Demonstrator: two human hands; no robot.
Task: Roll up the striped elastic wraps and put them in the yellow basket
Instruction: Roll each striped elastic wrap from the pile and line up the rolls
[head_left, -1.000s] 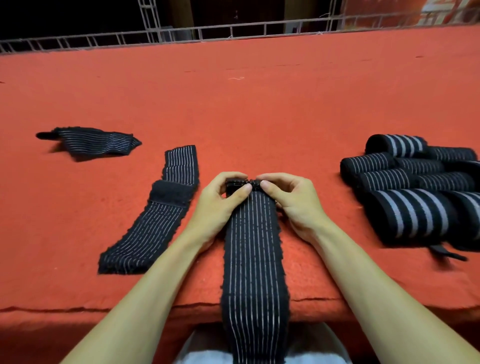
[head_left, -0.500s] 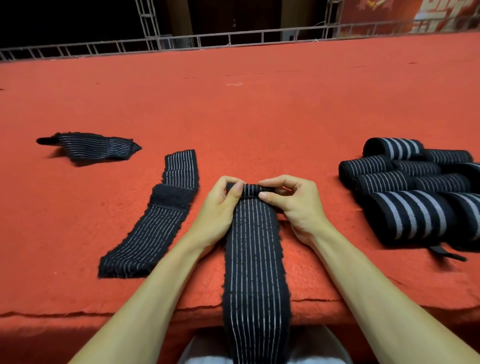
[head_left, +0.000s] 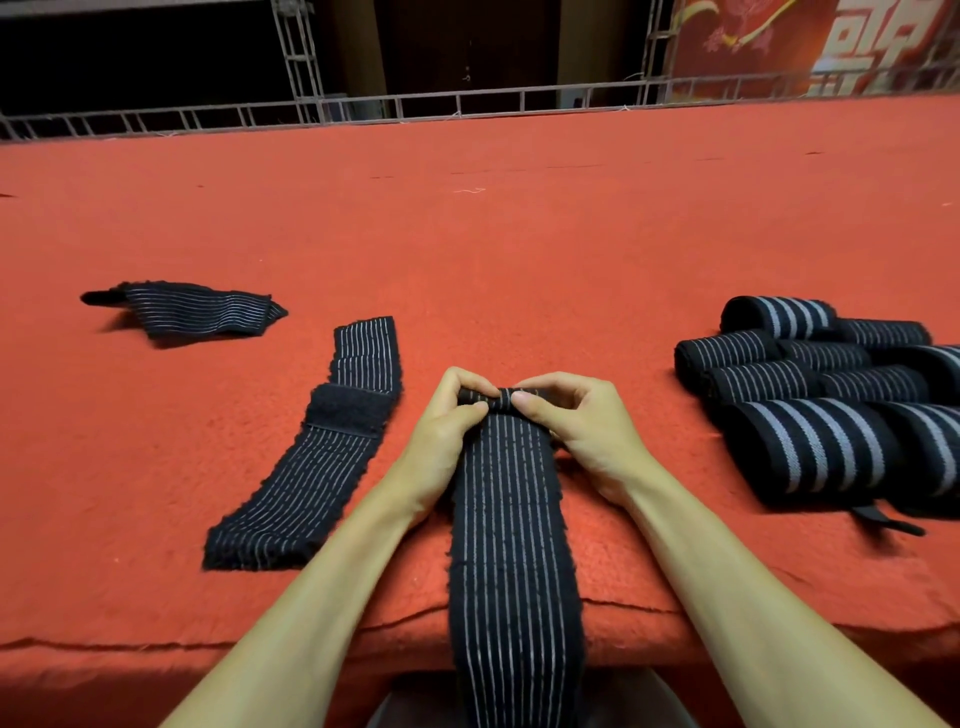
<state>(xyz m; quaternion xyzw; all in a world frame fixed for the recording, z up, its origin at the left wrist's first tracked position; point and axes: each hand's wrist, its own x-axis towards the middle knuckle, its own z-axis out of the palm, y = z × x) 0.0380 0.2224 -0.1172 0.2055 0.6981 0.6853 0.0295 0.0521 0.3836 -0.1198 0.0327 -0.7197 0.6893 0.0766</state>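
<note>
The end of the striped wrap (head_left: 511, 519) has just curled into a small roll (head_left: 493, 397). My left hand (head_left: 441, 436) and right hand (head_left: 587, 431) pinch it in a closed grip, and the length behind the grip is unrolled.

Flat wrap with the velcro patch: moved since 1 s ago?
No. The flat wrap lies the same against the crumpled wrap and table edge.

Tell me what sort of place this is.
Probably an event stage or hall: a wide red carpet covers the surface, a metal truss rail runs along its far edge, and a red banner with big white characters hangs behind.
</note>
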